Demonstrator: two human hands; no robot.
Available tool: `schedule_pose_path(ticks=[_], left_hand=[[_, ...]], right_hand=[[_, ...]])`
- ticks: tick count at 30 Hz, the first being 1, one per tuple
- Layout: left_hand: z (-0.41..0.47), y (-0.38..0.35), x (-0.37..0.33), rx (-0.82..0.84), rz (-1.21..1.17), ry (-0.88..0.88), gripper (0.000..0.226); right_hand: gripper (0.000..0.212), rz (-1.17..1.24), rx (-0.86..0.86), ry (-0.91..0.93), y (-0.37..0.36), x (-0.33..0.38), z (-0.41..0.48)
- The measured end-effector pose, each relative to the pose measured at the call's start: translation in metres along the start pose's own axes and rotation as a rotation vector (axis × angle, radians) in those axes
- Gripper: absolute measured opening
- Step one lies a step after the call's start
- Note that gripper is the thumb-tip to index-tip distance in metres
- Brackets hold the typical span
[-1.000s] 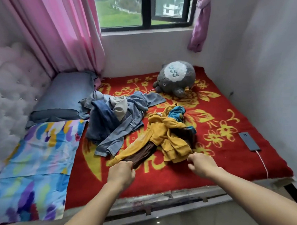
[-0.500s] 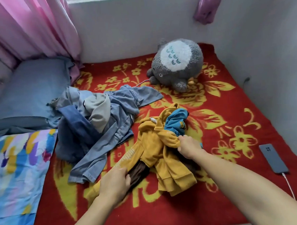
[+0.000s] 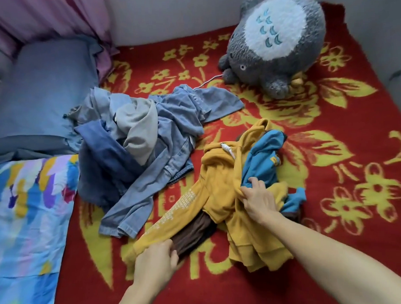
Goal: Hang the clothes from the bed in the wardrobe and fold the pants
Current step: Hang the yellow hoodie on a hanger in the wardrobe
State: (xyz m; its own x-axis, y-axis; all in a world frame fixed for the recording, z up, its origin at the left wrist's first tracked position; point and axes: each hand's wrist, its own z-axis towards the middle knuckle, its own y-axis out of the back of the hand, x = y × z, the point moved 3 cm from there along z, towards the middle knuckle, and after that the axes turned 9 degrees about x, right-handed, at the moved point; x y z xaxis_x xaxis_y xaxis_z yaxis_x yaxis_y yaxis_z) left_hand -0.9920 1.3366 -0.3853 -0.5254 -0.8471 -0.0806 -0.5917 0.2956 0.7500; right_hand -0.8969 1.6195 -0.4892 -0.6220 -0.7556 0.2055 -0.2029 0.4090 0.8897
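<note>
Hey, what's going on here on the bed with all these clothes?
A person is working through clothes heaped on the red flowered blanket. The left hand grips the sleeve end of the yellow hoodie, beside a brown garment under it. The right hand grips the hoodie's body next to a teal garment. The blue denim pile lies untouched to the left.

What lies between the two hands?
Head view: the yellow hoodie and a brown garment beneath it, between left hand and right hand.
</note>
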Motion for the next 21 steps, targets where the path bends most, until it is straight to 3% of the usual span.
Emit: schedule_pose_path(ticks=[3, 5, 9, 11, 14, 17, 21], left_hand=[[0.004, 0.004, 0.004, 0.008, -0.067, 0.006, 0.019], [0.008, 0.007, 0.006, 0.014, -0.108, 0.004, 0.016], [0.023, 0.007, 0.006, 0.082, -0.178, -0.027, 0.019], [0.035, 0.005, 0.004, 0.113, -0.215, -0.045, 0.02], [0.054, -0.009, 0.004, 0.15, -0.214, -0.08, 0.018], [0.065, -0.03, 0.012, 0.201, -0.218, -0.079, 0.015], [0.07, -0.06, 0.029, 0.243, -0.247, -0.093, 0.01]], right_hand=[[0.009, 0.03, -0.185, 0.202, 0.011, 0.017, -0.057], [0.014, 0.054, -0.2, 0.315, 0.017, 0.028, -0.097], [0.022, 0.083, -0.051, 0.489, 0.01, 0.037, -0.167], [0.017, 0.067, 0.132, 0.492, -0.013, 0.032, -0.196], [0.022, -0.062, 0.461, 0.29, -0.045, 0.015, -0.22], [0.04, -0.049, 0.571, 0.016, -0.053, 0.004, -0.196], [0.065, 0.365, 0.152, -0.223, -0.013, 0.022, -0.074]])
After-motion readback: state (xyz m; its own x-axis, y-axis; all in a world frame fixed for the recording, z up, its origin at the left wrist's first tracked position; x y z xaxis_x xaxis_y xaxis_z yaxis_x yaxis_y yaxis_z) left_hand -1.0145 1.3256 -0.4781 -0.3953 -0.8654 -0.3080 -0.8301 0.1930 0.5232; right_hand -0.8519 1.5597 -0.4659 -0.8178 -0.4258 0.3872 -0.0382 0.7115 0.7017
